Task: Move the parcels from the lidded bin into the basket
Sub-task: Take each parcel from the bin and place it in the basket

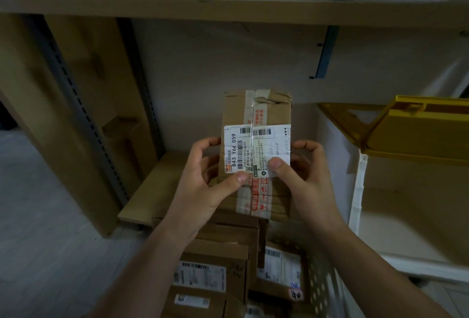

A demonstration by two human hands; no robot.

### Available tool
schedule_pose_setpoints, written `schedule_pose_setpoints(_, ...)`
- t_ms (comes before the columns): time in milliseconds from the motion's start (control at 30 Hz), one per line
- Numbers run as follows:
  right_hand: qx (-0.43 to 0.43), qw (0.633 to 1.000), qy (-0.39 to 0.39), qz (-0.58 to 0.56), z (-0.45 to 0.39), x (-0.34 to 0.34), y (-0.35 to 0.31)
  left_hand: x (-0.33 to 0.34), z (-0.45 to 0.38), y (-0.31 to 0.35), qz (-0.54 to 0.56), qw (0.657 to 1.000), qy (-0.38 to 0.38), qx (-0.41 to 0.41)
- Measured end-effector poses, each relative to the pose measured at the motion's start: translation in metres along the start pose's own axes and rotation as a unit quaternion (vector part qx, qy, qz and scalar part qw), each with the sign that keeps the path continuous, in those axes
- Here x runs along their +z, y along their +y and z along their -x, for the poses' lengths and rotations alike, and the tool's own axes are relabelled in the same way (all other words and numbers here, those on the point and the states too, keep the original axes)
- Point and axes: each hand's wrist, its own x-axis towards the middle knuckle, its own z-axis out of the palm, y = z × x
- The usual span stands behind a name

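Stacked parcels (215, 262) in brown cardboard with white labels are seen nearest the camera, directly below the held parcel, and they are bordered on their right by the perforated white wall of the basket (321, 289). Behind the held parcel a wooden shelving unit (228, 9) is seen, with a long board running above it and a lower board (152, 185) down to its left. To the right of the held parcel the lidded bin (360, 191) is found, white-walled, with its yellow lid (416, 135) raised open above it; what is inside the bin cannot be told.

One brown cardboard parcel (256, 114), sealed with printed tape and carrying a white shipping label (257, 150), is held upright in the air above the stacked parcels, between bin and shelving. It is gripped on its left edge by the left hand (203, 180), whose thumb is pressed on the lower part of the label while the fingers are curled behind. Its right edge is gripped by the right hand (304, 173) in the same manner, thumb on the label's lower right, fingers wrapped round the side. Both hands are thus clamped on this parcel, one to each side.
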Motion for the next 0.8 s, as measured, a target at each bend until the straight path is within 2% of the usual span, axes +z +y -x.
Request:
schedule_pose_setpoints(100, 0.034, 0.998, 0.000, -0.058, -0.003, -0.001, -0.004, 0.001, 0.000, 0.002, 0.013, 1.000, 0.016, -0.001)
schedule_pose_setpoints(333, 0.028, 0.992, 0.014, -0.119, -0.007, 0.001, -0.005, 0.000, 0.000, 0.005, 0.138, 0.988, 0.029, -0.059)
schedule_pose_setpoints(433, 0.021, 0.992, 0.028, -0.122, -0.008, -0.002, -0.007, -0.002, 0.000, 0.010, 0.143, 0.988, 0.044, -0.038)
schedule_pose_setpoints(600, 0.028, 0.992, 0.100, -0.070, -0.010, -0.010, -0.012, -0.007, -0.001, 0.017, 0.157, 0.983, 0.091, -0.037)
schedule_pose_setpoints(800, 0.047, 0.991, 0.104, -0.067, -0.011, -0.017, -0.013, -0.009, 0.001, 0.017, 0.106, 0.990, 0.084, -0.027)
